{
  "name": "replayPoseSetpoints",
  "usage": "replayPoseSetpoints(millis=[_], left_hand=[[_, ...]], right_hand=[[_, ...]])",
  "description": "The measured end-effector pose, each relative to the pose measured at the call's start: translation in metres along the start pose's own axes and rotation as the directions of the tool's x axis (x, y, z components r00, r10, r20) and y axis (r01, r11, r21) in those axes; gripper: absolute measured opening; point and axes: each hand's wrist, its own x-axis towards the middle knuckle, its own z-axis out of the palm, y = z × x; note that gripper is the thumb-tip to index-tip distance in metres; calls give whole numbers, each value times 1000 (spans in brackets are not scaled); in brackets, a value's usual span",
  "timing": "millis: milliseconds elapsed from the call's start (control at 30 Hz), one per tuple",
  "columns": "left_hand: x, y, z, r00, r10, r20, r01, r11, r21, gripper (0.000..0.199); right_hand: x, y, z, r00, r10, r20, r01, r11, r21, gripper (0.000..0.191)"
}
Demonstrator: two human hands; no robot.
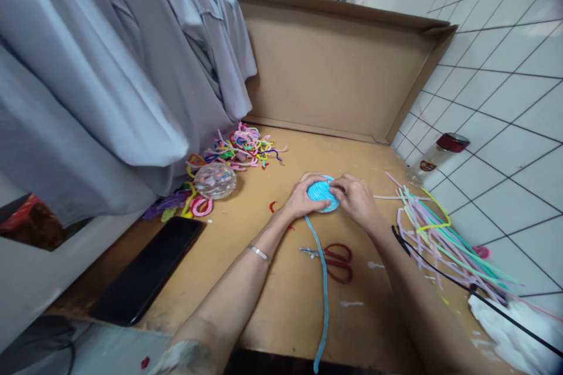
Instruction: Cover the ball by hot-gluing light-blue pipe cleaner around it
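A round, flat disc of coiled blue pipe cleaner [320, 192] lies between my hands, low over the table. My left hand [303, 196] grips its left side, thumb at the near edge and fingers at the far edge. At the right edge, the thumb and fingers of my right hand [352, 194] are pinched together on the disc. From the disc's near side, a long blue tail [324, 293] runs toward the table's front edge. It passes over a pair of red-handled scissors [338, 262], which lie on the table below the disc.
A tangle of colourful pipe cleaners [246, 146] and a clear glass bowl [215, 180] sit back left, near a black phone [149, 269]. Straight pastel pipe cleaners [422, 228] and a red-lidded jar [440, 155] stand right by the tiled wall. A cardboard panel [325, 64] closes the back.
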Motion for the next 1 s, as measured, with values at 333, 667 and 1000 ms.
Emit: replayPoseSetpoints(millis=[333, 667, 1000], left_hand=[[0, -2, 1, 1000, 2, 16, -2, 1000, 12, 55], [2, 0, -3, 994, -38, 102, 46, 996, -70, 58], [3, 0, -9, 985, -56, 163, 89, 976, -201, 41]], right_hand=[[0, 2, 1, 999, -26, -34, 28, 998, 52, 21], [2, 14, 3, 995, -95, -42, 101, 972, 211, 20], [3, 18, 3, 983, -179, -46, 185, 944, 275, 26]])
